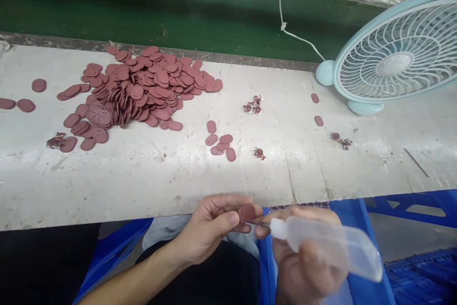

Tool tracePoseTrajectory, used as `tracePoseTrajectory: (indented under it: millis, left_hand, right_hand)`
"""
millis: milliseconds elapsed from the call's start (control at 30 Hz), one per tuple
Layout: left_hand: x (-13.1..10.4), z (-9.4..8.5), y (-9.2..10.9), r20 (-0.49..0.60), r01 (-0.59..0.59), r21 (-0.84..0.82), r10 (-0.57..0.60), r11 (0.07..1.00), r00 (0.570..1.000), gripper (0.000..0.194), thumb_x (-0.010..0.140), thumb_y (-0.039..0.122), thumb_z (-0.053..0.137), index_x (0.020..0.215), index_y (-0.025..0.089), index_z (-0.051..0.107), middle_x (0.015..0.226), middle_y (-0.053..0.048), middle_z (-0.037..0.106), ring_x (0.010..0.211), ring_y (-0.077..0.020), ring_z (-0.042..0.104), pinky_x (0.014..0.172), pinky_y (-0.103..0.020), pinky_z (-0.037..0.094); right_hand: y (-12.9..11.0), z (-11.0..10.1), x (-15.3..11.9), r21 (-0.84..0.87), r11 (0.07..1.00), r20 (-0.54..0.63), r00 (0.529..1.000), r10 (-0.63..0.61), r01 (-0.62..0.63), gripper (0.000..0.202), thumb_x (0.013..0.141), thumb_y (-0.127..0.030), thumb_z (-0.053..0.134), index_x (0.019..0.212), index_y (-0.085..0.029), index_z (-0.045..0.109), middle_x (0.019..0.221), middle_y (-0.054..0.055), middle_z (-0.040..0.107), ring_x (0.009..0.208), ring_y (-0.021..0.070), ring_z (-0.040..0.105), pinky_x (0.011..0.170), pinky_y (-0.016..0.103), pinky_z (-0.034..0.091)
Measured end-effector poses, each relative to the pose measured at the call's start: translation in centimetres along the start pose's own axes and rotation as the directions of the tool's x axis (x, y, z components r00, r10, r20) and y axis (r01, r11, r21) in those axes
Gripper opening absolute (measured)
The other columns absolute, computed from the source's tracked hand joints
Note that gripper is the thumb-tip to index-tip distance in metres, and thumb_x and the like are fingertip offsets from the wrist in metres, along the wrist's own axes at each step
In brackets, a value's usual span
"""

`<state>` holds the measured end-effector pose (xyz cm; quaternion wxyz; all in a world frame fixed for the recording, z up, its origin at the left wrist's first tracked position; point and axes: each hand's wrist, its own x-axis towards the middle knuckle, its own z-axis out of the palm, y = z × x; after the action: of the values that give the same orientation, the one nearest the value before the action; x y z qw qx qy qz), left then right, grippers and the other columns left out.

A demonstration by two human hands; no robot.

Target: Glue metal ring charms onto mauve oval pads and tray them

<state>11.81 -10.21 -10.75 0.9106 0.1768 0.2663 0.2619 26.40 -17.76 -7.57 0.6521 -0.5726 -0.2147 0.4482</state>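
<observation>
Between thumb and fingers, my left hand [210,226] pinches a flat, oval reddish-brown piece [246,213] just off the table's front edge. My right hand [310,262] is wrapped round a translucent squeeze bottle [332,243] with a white cap and a thin nozzle. The bottle lies nearly level, its nozzle tip pointing left at the lower edge of the oval piece. Whether the tip touches the piece I cannot tell. A big heap of similar oval pieces [143,86] covers the table's left part, and several loose ones [223,145] lie nearer the middle.
On the white table [143,176] sit small clumps of dark, thin parts [254,105]. A light-blue fan [396,57] stands at the right, its white cable [300,38] running up across a green strip [214,14]. Blue crates [357,229] are below the front edge.
</observation>
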Motion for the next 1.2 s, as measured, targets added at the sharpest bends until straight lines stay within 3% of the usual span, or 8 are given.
tracePoseTrajectory:
  millis: [133,267,367,467,600,733,833,1200]
  left_hand:
    - [0.0,-0.1,0.3,0.041,-0.015,-0.036,0.016,0.999,0.999,0.025,0.09,0.024,0.07,0.114,0.02,0.076,0.114,-0.011,0.078,0.101,-0.0214,0.075,0.078,-0.02,0.059]
    - [-0.1,-0.1,0.6,0.033,-0.017,-0.064,0.019,0.998,0.999,0.025,0.091,0.02,0.067,0.116,0.019,0.075,0.116,-0.011,0.078,0.098,-0.0184,0.076,0.077,-0.018,0.059]
    - [-0.2,-0.4,0.7,0.001,-0.023,-0.074,0.023,0.997,1.0,0.025,0.091,0.018,0.067,0.116,0.019,0.075,0.116,-0.011,0.077,0.097,-0.0176,0.076,0.077,-0.017,0.059]
    - [-0.3,-0.9,0.9,-0.05,-0.024,-0.071,0.021,0.997,0.999,0.025,0.092,0.018,0.067,0.116,0.019,0.074,0.117,-0.012,0.077,0.096,-0.0174,0.076,0.077,-0.017,0.059]
    - [-0.5,-1.4,1.3,-0.114,-0.026,-0.071,0.017,0.997,0.993,0.024,0.091,0.019,0.067,0.114,0.018,0.074,0.118,-0.012,0.076,0.095,-0.0173,0.076,0.077,-0.017,0.059]
    - [-0.6,-1.4,1.6,-0.12,-0.034,-0.091,0.023,0.995,0.993,0.024,0.09,0.021,0.07,0.113,0.018,0.075,0.116,-0.013,0.077,0.094,-0.0177,0.076,0.076,-0.017,0.059]
    - [-0.7,-1.4,1.5,-0.125,-0.028,-0.099,0.015,0.995,0.992,0.024,0.089,0.021,0.071,0.112,0.017,0.075,0.116,-0.014,0.077,0.094,-0.0178,0.076,0.075,-0.016,0.059]
    - [-0.9,-1.8,1.7,-0.1,-0.131,0.031,0.133,0.991,0.986,0.024,0.091,0.021,0.069,0.114,0.023,0.075,0.117,-0.009,0.077,0.098,-0.0193,0.075,0.074,-0.02,0.059]
  right_hand:
    - [-2.0,-1.4,4.8,0.499,0.857,0.068,0.992,0.107,-0.127,0.025,0.087,-0.041,0.063,0.102,-0.022,0.063,0.066,-0.001,0.061,0.055,0.0147,0.064,0.041,0.021,0.054]
    - [-0.3,-5.7,10.8,0.848,0.224,0.445,0.875,0.191,-0.48,0.032,0.09,-0.033,0.056,0.118,-0.019,0.048,0.077,0.001,0.056,0.069,0.0142,0.068,0.047,0.018,0.06]
    - [0.8,-7.4,12.8,0.79,0.066,0.598,0.79,0.138,-0.61,0.026,0.094,-0.038,0.052,0.111,-0.019,0.048,0.071,-0.002,0.051,0.062,0.0139,0.066,0.039,0.018,0.056]
    - [0.3,-6.1,11.4,0.754,0.503,0.422,0.899,0.121,-0.422,0.039,0.091,-0.05,0.058,0.114,-0.018,0.053,0.07,-0.005,0.05,0.047,0.0066,0.054,0.027,0.01,0.039]
    - [-0.4,-1.8,8.8,0.078,0.997,0.119,0.993,-0.017,0.008,0.031,0.088,-0.042,0.068,0.111,-0.021,0.066,0.069,-0.006,0.055,0.044,0.006,0.046,0.033,0.016,0.038]
    - [0.2,1.1,10.3,-0.767,0.609,0.121,0.977,-0.173,0.203,0.033,0.085,-0.037,0.073,0.114,-0.021,0.069,0.066,-0.004,0.058,0.062,0.015,0.056,0.063,0.029,0.047]
    - [0.7,1.7,12.1,-0.906,0.354,0.174,0.967,-0.186,0.231,0.029,0.085,-0.043,0.071,0.102,-0.02,0.068,0.058,-0.005,0.055,0.062,0.0188,0.057,0.066,0.034,0.043]
    - [-3.2,1.3,4.5,-0.432,0.897,0.39,0.917,0.088,0.097,0.026,0.092,-0.023,0.068,0.118,-0.03,0.068,0.098,0.002,0.076,0.093,0.0181,0.073,0.085,0.031,0.06]
